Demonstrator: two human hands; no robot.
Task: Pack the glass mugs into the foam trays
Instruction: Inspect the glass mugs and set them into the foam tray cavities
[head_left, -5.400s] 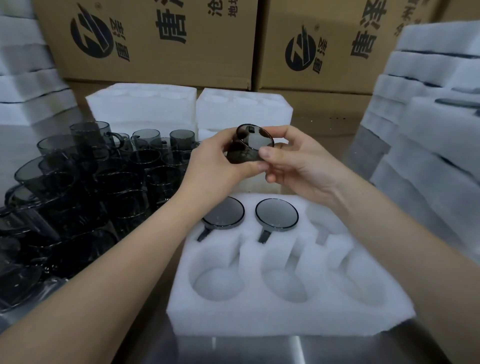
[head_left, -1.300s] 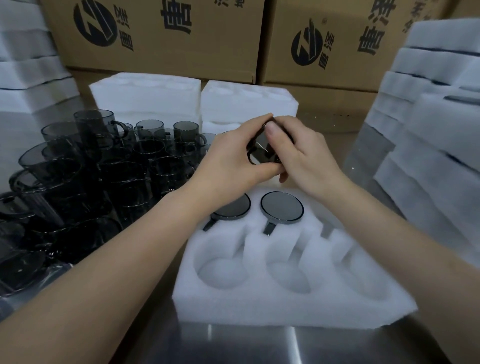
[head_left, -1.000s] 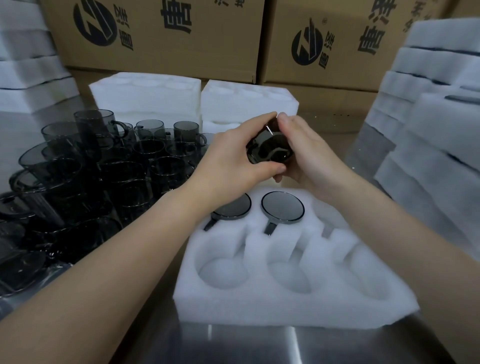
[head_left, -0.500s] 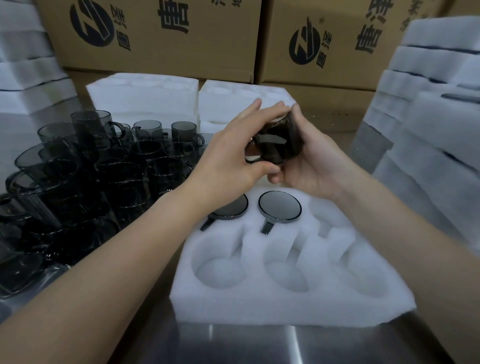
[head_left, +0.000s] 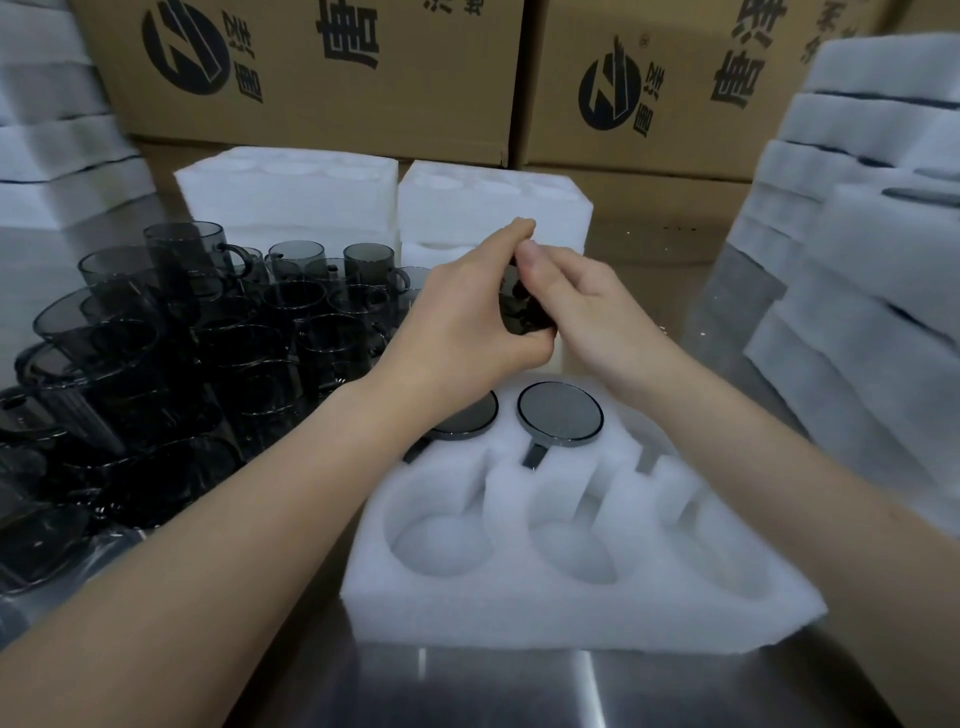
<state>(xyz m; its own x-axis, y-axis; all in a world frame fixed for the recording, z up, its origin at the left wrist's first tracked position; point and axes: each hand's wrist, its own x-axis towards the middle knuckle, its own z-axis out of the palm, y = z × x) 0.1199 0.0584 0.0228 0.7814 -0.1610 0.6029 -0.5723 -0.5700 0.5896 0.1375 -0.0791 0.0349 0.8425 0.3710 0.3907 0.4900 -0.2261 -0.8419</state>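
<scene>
A smoky grey glass mug (head_left: 522, 312) is held above the far edge of a white foam tray (head_left: 571, 613). My left hand (head_left: 462, 332) grips it from the left and my right hand (head_left: 587, 306) from the right; both hands hide most of it. Two packed mugs sit upside down in the tray's back row: one (head_left: 560, 421) in the middle and one (head_left: 470, 421) to its left, partly under my left wrist. The three front pockets and the back right pocket hold nothing.
Several loose grey mugs (head_left: 171, 353) crowd the steel table on the left. Two stacks of foam trays (head_left: 291, 202) (head_left: 493, 208) stand behind. More foam is piled at the right (head_left: 857, 234) and far left (head_left: 57, 150). Cardboard boxes (head_left: 322, 73) line the back.
The mug has been turned between my hands and brought a little lower. My right hand now covers it from the top right, so less glass shows.
</scene>
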